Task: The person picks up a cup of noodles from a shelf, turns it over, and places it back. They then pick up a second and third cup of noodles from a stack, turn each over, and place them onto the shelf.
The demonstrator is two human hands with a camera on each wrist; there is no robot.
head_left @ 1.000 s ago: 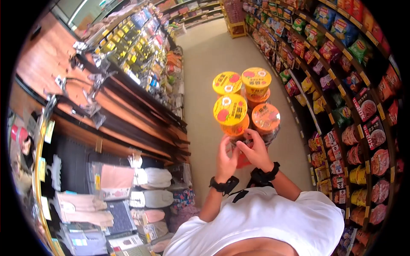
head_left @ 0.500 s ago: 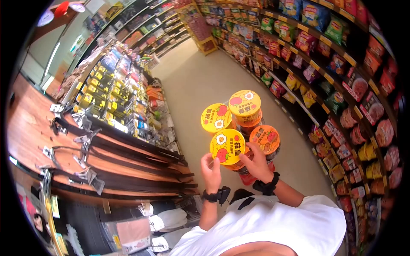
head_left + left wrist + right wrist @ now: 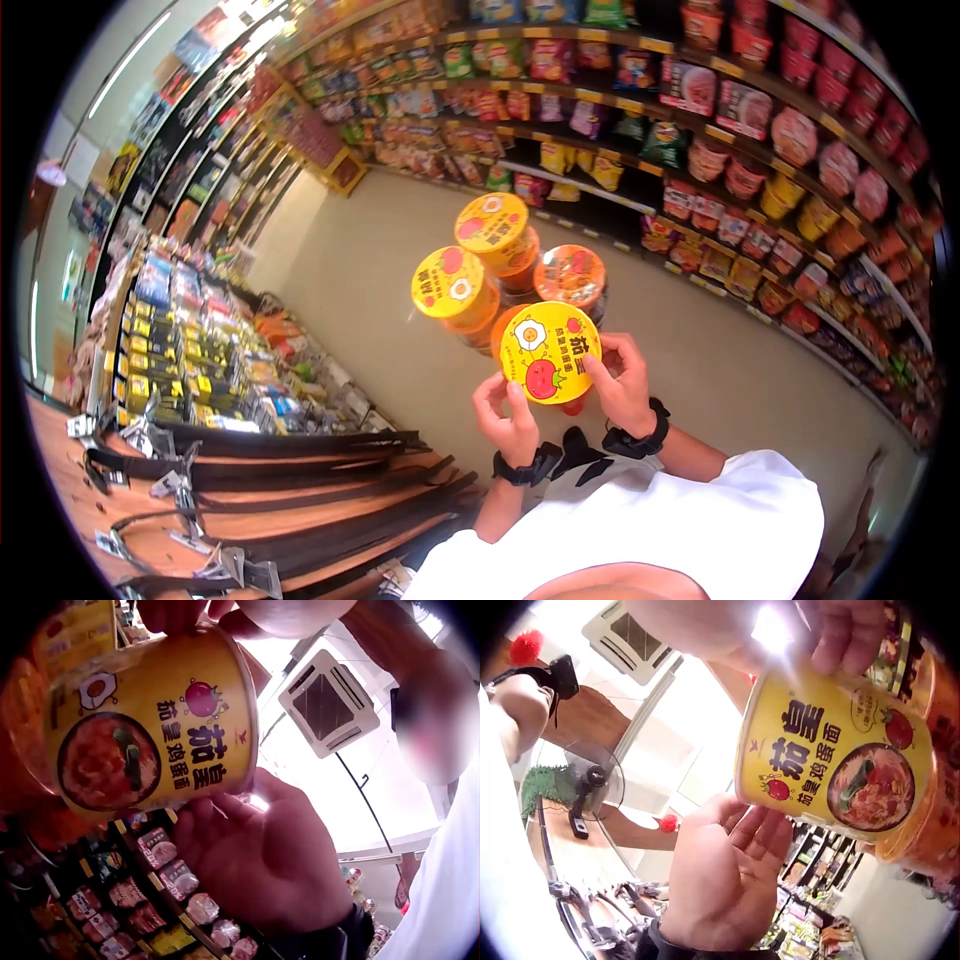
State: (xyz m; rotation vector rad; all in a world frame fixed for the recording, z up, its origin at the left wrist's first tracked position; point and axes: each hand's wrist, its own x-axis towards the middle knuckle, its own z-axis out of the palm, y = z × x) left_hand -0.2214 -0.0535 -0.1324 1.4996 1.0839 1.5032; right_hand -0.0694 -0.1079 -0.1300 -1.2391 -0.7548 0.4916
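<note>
"Near the centre of the head view, what did the person have between the hands?" asked the first speaker.

"It was a yellow noodle cup [image 3: 550, 352]," the second replied. "Its printed lid [image 3: 552, 348] was turned up to the camera."

"And how was the grip?"

"Both hands were closed on this cup. The left hand [image 3: 508, 422] gripped it at its lower left, and the right hand [image 3: 622, 388] gripped it at its right, with the thumb by the rim."

"Did it touch other cups?"

"That one could not tell surely. An orange-lidded cup [image 3: 572, 275] was just above it in the frame. Toward the upper left stood a second yellow-lidded cup [image 3: 447, 285], and higher than this one, a third yellow-lidded cup [image 3: 492, 222]."

"What did the wrist views show?"

"In both, the side of the held cup filled a large part of the frame, and it bore a picture of a noodle bowl. The cup was tilted in these two frames."

"And round about?"

"Shelves [image 3: 610, 103] with snack packets [image 3: 665, 143] ran across the upper right of the head view. Dark belts [image 3: 300, 443] hung at the lower left, and the person's white shirt [image 3: 640, 510] occupied the bottom."
</note>
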